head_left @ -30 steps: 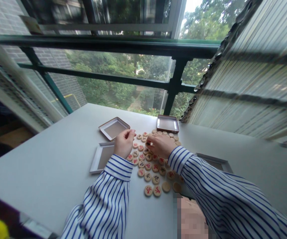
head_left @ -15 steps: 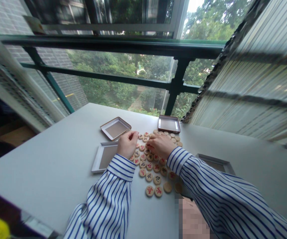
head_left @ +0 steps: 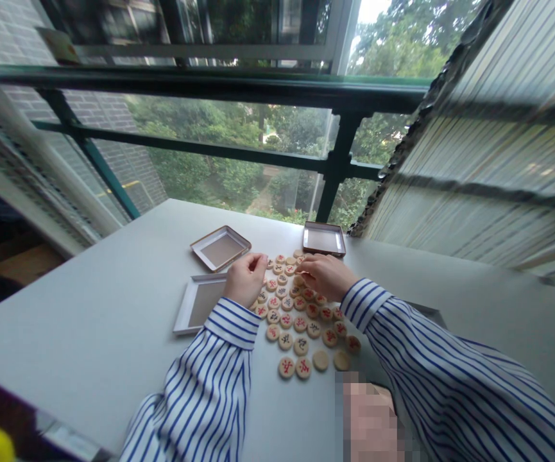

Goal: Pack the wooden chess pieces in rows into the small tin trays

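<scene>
Round wooden xiangqi pieces (head_left: 285,320) lie in loose rows on the white table, most showing red or black characters and some blank side up. My left hand (head_left: 247,280) is closed at the left edge of the pieces, thumb against the fingers. What it holds, if anything, is hidden. Over the back right part of the rows is my right hand (head_left: 328,276), its fingers bent down and closed at a pale xiangqi piece (head_left: 299,281). The hand and sleeve cover some pieces behind and beneath. Two blank pieces (head_left: 321,360) lie near the front.
Shallow trays stand around the pieces: one at back left (head_left: 222,249), a grey one (head_left: 195,305) beside my left wrist, one at back right (head_left: 324,239). Another tray (head_left: 428,312) is partly behind my right sleeve. A pixelated patch (head_left: 371,417) covers the front. Window railing borders the table's far side.
My right hand has moved to the right across the pieces, uncovering more of the middle rows. My left hand stays closed in nearly the same place. The view has shifted slightly.
</scene>
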Demonstrator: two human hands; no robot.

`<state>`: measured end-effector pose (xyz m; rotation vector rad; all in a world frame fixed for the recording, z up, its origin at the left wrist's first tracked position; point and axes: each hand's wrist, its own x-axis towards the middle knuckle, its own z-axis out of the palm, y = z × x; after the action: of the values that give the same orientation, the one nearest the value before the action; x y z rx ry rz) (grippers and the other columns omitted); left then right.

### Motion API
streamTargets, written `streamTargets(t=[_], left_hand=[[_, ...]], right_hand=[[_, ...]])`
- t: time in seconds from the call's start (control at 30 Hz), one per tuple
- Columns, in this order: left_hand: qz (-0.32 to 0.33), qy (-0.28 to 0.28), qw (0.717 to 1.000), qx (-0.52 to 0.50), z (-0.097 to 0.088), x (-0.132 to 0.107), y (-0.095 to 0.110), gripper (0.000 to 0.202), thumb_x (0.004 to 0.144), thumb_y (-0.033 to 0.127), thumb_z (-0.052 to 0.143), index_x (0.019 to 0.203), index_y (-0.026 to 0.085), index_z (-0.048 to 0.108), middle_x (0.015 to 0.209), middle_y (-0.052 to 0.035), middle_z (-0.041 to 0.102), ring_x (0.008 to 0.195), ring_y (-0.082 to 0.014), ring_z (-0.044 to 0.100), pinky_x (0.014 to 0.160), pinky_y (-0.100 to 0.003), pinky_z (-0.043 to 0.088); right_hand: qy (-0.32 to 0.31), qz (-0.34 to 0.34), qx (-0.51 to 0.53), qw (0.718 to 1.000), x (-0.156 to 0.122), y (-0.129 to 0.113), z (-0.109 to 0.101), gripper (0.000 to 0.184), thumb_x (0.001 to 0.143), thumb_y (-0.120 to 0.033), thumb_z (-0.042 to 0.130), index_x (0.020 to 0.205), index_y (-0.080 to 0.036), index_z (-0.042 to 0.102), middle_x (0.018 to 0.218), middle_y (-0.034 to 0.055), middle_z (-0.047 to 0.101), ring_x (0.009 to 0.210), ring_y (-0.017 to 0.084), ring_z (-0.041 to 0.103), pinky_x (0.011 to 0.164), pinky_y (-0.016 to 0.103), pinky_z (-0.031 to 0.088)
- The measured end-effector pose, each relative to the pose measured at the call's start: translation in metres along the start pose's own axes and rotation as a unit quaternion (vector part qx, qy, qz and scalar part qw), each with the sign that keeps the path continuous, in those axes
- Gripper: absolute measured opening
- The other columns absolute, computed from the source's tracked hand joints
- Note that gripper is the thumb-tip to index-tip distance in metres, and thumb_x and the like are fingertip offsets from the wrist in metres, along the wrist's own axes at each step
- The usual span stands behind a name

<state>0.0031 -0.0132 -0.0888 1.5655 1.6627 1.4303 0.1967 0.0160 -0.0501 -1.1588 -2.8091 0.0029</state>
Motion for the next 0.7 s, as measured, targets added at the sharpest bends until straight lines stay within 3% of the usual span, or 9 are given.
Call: streamTargets(t=[0.7], left_hand=[[0.018, -0.012, 0.998, 0.05, 0.001, -0.003, 0.005, 0.032, 0.078, 0.04, 0.045, 0.083, 0.015, 0.065, 0.072, -0.0034, 0.065, 0.063, -0.0138, 0.056, 0.059, -0.023, 0.041]], right_hand=[[-0.059, 0.011, -0.055, 0.997, 0.0, -0.008, -0.004, 0.025, 0.082, -0.033, 0.044, 0.087, -0.024, 0.066, 0.089, 0.0069, 0.06, 0.083, 0.019, 0.052, 0.062, 0.027, 0.032]])
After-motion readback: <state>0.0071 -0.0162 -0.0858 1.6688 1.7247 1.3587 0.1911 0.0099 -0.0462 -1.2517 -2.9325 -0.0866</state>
